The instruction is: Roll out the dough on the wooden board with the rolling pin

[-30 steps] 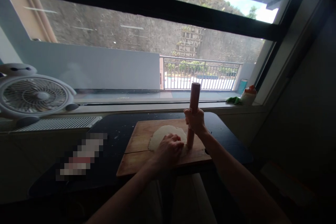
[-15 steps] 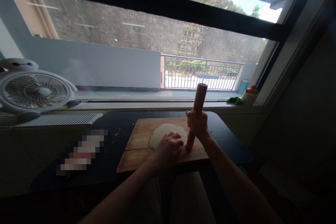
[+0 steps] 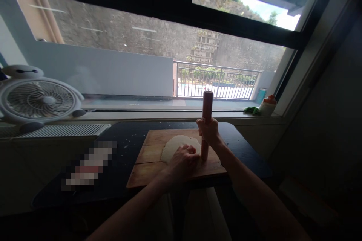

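dough (image 3: 174, 146) lies on a wooden board (image 3: 151, 148), dark table (image 3: 244, 152) beneath, window (image 3: 127, 37) beyond.

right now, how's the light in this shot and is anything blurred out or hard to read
Head view: the window is bright, leaving the left hand, right hand and dough in shade; head view, lower corners: nearly black; head view, glass: pale streaks, probably reflections; head view, table: a pixelated patch, unreadable.

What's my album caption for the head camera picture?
Left hand over flattened dough on a wooden board, right hand gripping an upright rolling pin.
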`<state>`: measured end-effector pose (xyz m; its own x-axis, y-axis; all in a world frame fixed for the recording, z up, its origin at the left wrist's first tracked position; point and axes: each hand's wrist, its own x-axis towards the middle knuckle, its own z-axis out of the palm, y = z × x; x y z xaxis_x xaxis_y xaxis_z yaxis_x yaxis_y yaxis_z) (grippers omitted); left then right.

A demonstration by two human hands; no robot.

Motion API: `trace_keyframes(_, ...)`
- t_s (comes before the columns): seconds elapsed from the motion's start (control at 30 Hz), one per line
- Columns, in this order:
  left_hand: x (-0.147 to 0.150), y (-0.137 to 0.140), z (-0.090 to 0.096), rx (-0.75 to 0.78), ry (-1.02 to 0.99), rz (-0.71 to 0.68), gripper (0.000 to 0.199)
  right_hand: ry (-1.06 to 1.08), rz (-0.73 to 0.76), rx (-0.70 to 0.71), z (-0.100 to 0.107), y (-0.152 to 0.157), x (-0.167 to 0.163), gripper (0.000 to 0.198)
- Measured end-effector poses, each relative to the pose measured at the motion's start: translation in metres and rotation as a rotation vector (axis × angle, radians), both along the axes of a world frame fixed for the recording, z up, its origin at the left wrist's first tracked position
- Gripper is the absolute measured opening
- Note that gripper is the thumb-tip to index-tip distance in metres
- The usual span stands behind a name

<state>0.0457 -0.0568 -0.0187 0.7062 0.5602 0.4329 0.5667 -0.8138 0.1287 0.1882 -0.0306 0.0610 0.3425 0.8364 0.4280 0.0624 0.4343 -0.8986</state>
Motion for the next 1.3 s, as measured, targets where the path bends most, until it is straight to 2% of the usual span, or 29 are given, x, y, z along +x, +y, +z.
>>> trace_keyframes(0.1,-0.001,0.000,-0.001,0.003,-0.025,-0.011,0.019,0.007,-0.008,0.025,0.001,0.002,0.005,0.018)
trace_keyframes(0.33,-0.002,0.001,-0.005,-0.009,-0.054,-0.016,0.017,0.032,-0.038,0.035,-0.011,0.002,0.004,0.014)
trace_keyframes(0.57,-0.002,-0.001,-0.004,-0.016,-0.081,-0.001,0.017,0.062,-0.028,0.069,0.003,-0.006,0.005,0.020)
trace_keyframes(0.8,-0.001,0.002,-0.004,-0.024,-0.067,0.015,0.017,0.053,0.037,0.037,0.001,-0.004,0.002,0.019)
trace_keyframes(0.97,-0.001,0.002,-0.005,-0.030,-0.086,0.004,0.015,0.072,-0.014,0.074,-0.002,0.003,0.005,0.019)
trace_keyframes(1.3,0.000,-0.001,-0.003,-0.033,-0.084,0.012,0.015,0.070,-0.023,0.074,-0.005,0.012,0.010,0.020)
